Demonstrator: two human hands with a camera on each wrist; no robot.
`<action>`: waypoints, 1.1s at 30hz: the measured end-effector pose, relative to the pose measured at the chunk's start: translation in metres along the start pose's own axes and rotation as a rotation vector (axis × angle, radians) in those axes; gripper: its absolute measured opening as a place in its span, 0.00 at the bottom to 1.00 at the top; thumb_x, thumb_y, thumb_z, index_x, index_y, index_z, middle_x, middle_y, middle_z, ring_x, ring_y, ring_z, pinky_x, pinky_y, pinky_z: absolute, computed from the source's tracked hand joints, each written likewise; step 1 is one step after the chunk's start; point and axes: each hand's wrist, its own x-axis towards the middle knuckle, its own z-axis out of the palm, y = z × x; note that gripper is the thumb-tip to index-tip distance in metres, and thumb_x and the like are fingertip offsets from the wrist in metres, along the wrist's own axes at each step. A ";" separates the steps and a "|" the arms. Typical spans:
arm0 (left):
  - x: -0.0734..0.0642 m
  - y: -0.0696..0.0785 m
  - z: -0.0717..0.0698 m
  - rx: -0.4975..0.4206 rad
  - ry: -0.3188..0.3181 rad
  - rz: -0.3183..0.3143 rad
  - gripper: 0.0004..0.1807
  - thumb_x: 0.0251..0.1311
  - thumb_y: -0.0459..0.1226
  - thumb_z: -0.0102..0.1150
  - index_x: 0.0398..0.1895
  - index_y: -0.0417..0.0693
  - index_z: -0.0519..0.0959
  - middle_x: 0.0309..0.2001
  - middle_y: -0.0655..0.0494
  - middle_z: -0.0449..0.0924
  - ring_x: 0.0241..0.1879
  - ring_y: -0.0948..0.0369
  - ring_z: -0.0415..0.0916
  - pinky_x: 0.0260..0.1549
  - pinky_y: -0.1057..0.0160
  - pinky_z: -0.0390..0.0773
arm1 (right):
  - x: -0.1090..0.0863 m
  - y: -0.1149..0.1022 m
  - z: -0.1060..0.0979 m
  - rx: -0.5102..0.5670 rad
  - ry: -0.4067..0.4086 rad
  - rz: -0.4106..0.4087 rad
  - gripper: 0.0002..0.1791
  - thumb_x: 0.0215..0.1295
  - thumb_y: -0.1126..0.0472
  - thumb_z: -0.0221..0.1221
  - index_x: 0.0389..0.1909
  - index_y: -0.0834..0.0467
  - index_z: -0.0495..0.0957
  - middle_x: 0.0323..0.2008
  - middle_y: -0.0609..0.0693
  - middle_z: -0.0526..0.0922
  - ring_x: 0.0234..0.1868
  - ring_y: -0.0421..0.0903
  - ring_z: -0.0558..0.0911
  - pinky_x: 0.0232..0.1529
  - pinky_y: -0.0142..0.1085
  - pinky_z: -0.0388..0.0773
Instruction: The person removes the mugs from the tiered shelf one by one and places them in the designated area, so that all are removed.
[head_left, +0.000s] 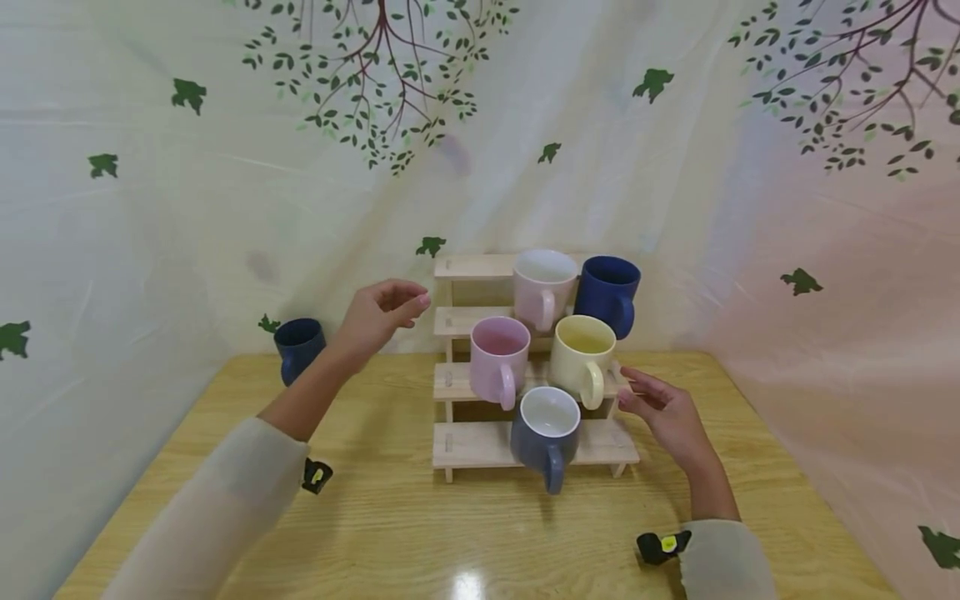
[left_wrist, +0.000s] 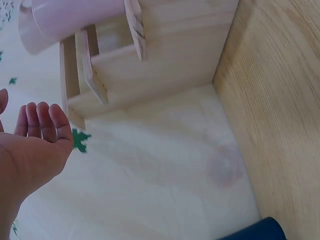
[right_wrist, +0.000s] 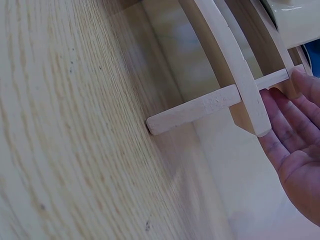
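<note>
My left hand point(head_left: 382, 317) is raised left of the wooden tiered stand point(head_left: 472, 450). Its fingers are loosely bent and hold nothing. At the stand's right side, my right hand point(head_left: 667, 417) grips the end of a shelf, thumb in front and fingers behind, as the right wrist view shows. The stand bears a pale pink mug point(head_left: 536, 296), a navy mug point(head_left: 600, 292), a pink mug point(head_left: 491, 367), a cream-yellow mug point(head_left: 573, 362) and, on the lowest step, a grey-blue mug point(head_left: 528, 446) with a white inside. Their handles point forward.
A dark blue mug point(head_left: 296, 343) stands on the wooden table point(head_left: 390, 533) at the back left, partly behind my left forearm. A pale cloth backdrop point(head_left: 337, 225) with leaf prints hangs behind and beside the table. Small black devices sit by both wrists.
</note>
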 end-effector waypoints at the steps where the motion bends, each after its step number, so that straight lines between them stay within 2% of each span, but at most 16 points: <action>1: 0.000 0.002 0.004 0.003 -0.016 0.007 0.23 0.70 0.46 0.65 0.58 0.40 0.80 0.51 0.45 0.82 0.49 0.50 0.79 0.47 0.60 0.84 | 0.000 0.000 0.000 0.003 0.000 0.000 0.31 0.73 0.49 0.63 0.71 0.58 0.73 0.57 0.64 0.80 0.45 0.41 0.87 0.52 0.35 0.83; 5: 0.001 0.010 0.021 -0.003 -0.068 0.023 0.21 0.70 0.45 0.65 0.58 0.40 0.80 0.51 0.47 0.82 0.52 0.45 0.78 0.49 0.55 0.84 | 0.001 0.001 0.001 0.015 -0.003 0.002 0.31 0.73 0.50 0.63 0.71 0.58 0.72 0.57 0.65 0.80 0.45 0.42 0.88 0.52 0.35 0.83; 8: 0.003 0.016 0.033 -0.012 -0.096 0.029 0.20 0.69 0.44 0.66 0.57 0.42 0.81 0.50 0.48 0.83 0.51 0.48 0.79 0.51 0.48 0.83 | 0.001 0.001 0.001 0.021 -0.004 0.004 0.30 0.72 0.50 0.63 0.71 0.58 0.73 0.57 0.65 0.80 0.45 0.41 0.88 0.51 0.32 0.83; 10: 0.004 0.020 0.040 -0.005 -0.109 0.035 0.20 0.68 0.45 0.67 0.57 0.43 0.81 0.50 0.50 0.84 0.50 0.51 0.80 0.50 0.48 0.83 | 0.002 0.001 0.001 0.022 -0.002 0.005 0.30 0.72 0.50 0.63 0.71 0.58 0.73 0.56 0.64 0.80 0.44 0.40 0.87 0.50 0.30 0.82; 14: 0.006 0.030 0.053 -0.016 -0.127 0.045 0.20 0.67 0.44 0.67 0.57 0.44 0.82 0.50 0.51 0.85 0.50 0.51 0.81 0.48 0.52 0.84 | 0.002 0.000 0.000 0.023 -0.004 0.004 0.31 0.72 0.50 0.63 0.71 0.59 0.72 0.55 0.64 0.81 0.44 0.39 0.87 0.49 0.27 0.82; 17: 0.009 0.036 0.062 -0.043 -0.150 0.042 0.20 0.67 0.43 0.68 0.58 0.45 0.82 0.51 0.51 0.85 0.51 0.51 0.81 0.49 0.54 0.85 | 0.002 0.000 0.000 0.023 -0.004 0.007 0.31 0.72 0.50 0.63 0.71 0.59 0.72 0.56 0.64 0.80 0.45 0.44 0.88 0.49 0.28 0.82; 21: 0.013 0.040 0.073 -0.032 -0.178 0.037 0.21 0.66 0.45 0.68 0.58 0.45 0.82 0.51 0.53 0.85 0.51 0.54 0.81 0.51 0.56 0.83 | 0.001 0.000 -0.001 0.022 -0.005 0.021 0.31 0.72 0.50 0.63 0.71 0.58 0.72 0.57 0.64 0.80 0.49 0.51 0.88 0.50 0.30 0.82; 24: 0.017 0.042 0.081 -0.041 -0.196 0.030 0.21 0.66 0.45 0.69 0.57 0.44 0.82 0.51 0.53 0.85 0.50 0.56 0.82 0.52 0.57 0.82 | 0.000 0.000 0.000 0.018 -0.006 0.019 0.31 0.72 0.50 0.63 0.72 0.58 0.72 0.57 0.64 0.79 0.49 0.50 0.88 0.51 0.30 0.82; 29: 0.020 0.046 0.093 -0.069 -0.245 -0.011 0.21 0.65 0.46 0.69 0.56 0.46 0.83 0.50 0.54 0.86 0.49 0.54 0.84 0.49 0.58 0.84 | 0.001 -0.001 0.001 0.021 0.000 0.006 0.31 0.73 0.51 0.63 0.71 0.59 0.72 0.57 0.65 0.80 0.47 0.46 0.88 0.50 0.30 0.82; 33: 0.022 0.050 0.102 -0.066 -0.282 -0.060 0.19 0.66 0.44 0.69 0.57 0.47 0.83 0.49 0.52 0.86 0.46 0.54 0.85 0.47 0.60 0.85 | 0.001 -0.001 0.001 0.024 -0.003 0.007 0.31 0.73 0.51 0.63 0.71 0.59 0.72 0.57 0.64 0.80 0.48 0.49 0.88 0.50 0.29 0.82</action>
